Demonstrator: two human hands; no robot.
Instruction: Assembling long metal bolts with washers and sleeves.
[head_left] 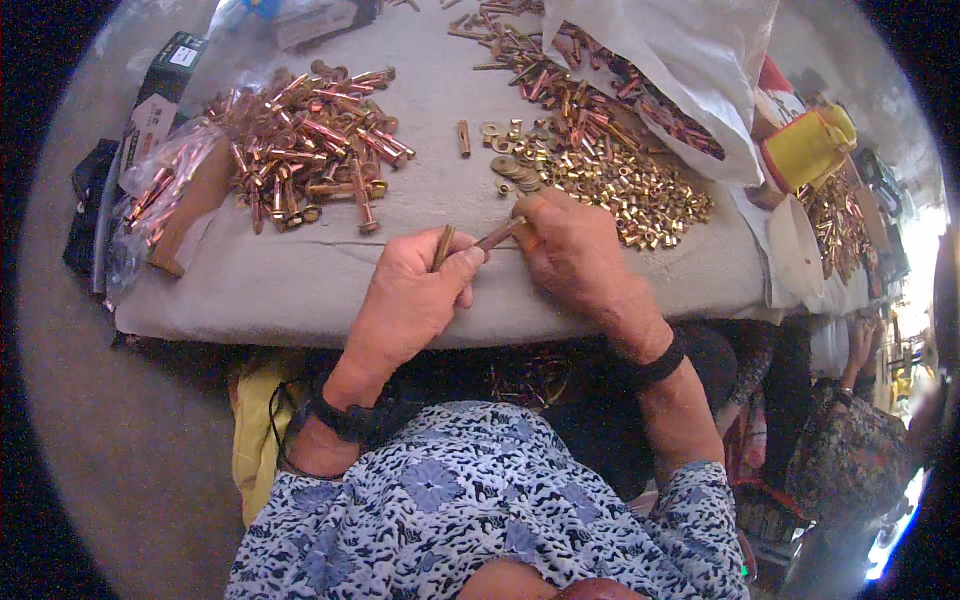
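My left hand (418, 292) is closed on a short brass-coloured sleeve (443, 246) that sticks up between thumb and fingers. Close beside it, my right hand (572, 250) pinches a copper-coloured bolt (497, 234) whose tip points at the left hand. Both hands hover over the near edge of a cloth-covered table (300, 290). Just beyond the right hand lies a heap of small brass nuts and washers (610, 185). A pile of assembled copper bolts (310, 145) lies to the far left.
A white plastic bag (690, 70) holding more bolts lies at the back right. A yellow container (805, 148) stands to the right, a clear bag of bolts (160, 190) and dark boxes (160, 90) at the left. Another person sits at the lower right.
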